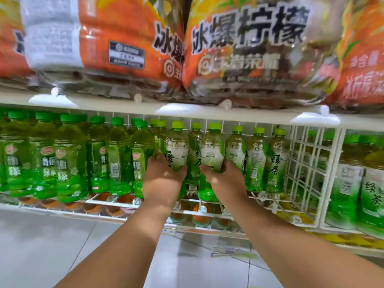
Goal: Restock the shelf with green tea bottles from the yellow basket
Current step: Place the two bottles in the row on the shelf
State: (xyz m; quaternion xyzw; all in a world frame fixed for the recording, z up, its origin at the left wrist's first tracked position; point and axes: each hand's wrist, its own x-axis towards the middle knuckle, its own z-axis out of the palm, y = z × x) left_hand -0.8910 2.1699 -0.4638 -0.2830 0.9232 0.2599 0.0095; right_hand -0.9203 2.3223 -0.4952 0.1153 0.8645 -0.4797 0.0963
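Observation:
Both my arms reach up to the white wire shelf (207,213). My left hand (164,177) grips the lower half of a green tea bottle (176,150) with a light green cap. My right hand (224,179) holds a second green tea bottle (213,152) just to the right of it. Both bottles stand upright at the front of the shelf, among a row of like green tea bottles (276,161). The yellow basket is out of view.
Darker green plum-tea bottles (68,159) fill the shelf's left part. A white wire divider (307,173) closes the row on the right, with larger green tea bottles (351,183) beyond. Big orange lemon-tea bottles (249,48) stand on the shelf board (124,104) above. Grey floor tiles lie below.

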